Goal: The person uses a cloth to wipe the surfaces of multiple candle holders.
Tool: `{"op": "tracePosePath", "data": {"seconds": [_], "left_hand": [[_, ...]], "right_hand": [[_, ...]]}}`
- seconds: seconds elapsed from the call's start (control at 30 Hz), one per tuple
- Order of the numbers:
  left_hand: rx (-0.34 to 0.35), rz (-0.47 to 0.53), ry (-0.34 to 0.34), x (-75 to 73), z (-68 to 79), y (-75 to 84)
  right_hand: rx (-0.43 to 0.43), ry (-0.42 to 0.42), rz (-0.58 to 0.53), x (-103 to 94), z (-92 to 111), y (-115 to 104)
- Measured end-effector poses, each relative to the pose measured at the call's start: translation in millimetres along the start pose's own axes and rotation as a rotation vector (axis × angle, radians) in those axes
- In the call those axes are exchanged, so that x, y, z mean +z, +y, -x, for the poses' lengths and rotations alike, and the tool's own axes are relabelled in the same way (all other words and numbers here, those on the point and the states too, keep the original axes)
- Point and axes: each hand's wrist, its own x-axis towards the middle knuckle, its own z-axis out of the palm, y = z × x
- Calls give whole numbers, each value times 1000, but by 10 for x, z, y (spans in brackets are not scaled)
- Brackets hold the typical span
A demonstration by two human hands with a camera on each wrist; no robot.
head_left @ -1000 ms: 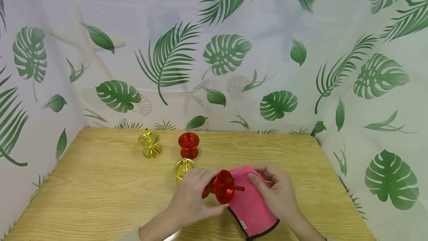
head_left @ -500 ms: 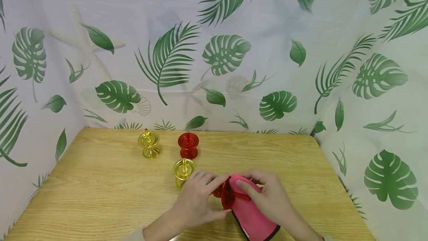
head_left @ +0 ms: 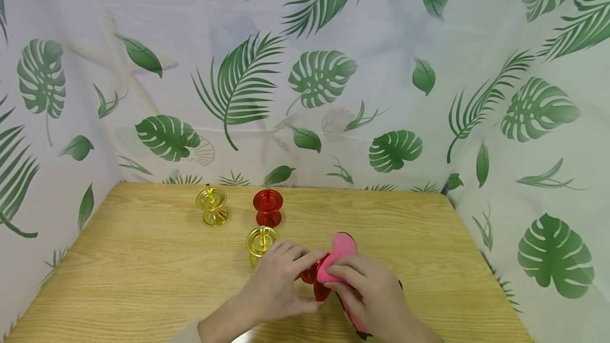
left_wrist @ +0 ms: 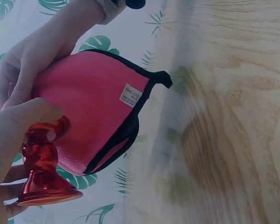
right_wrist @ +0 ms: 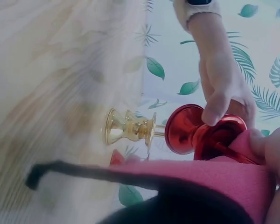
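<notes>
Red metallic candle holder [left_wrist: 39,161] is up off the surface [head_left: 143,274], between the two hands, tipped sideways in the head view: base toward the person's left, dish toward the right. Left hand [head_left: 276,285] grips it, thumb at the dish rim. Right hand [head_left: 374,290] pinches a pink cloth [left_wrist: 91,88] with black edging, pressed against the dish; a small white label [left_wrist: 130,95] shows near its edge. In the right wrist view the holder's spike [right_wrist: 233,153] lies along the cloth.

Near gold candle holder [head_left: 259,241] stands upright just beyond the left hand, partly hidden by it; contact cannot be told. Standing red candle holder [head_left: 269,208] is behind that one, and the far gold candle holder [head_left: 213,205] is farther left, both near the back edge.

Edges: the surface's back meets a leaf-print backdrop [head_left: 333,144], which also rises along both sides. Wood grain shows from the left forearm to the left edge and from the right hand to the right edge, giving sideways room. Forward of the left hand, the near gold holder narrows the way.
</notes>
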Motion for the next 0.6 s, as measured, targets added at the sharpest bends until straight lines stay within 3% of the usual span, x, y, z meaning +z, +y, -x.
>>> {"op": "tracePosePath", "data": {"seconds": [0.2,0.3,0.4,0.6], "left_hand": [[-15,22,-60,-48,-31,1],[2,16,-43,-34,-31,1],[20,-2,-8,-10,-19,3],[25,-46,17,26,1,0]], "right_hand": [[-289,30,204,0,17,34],[-351,33,235,2,16,48],[-287,7,193,2,30,51],[-17,-49,-34,6,49,31]]}}
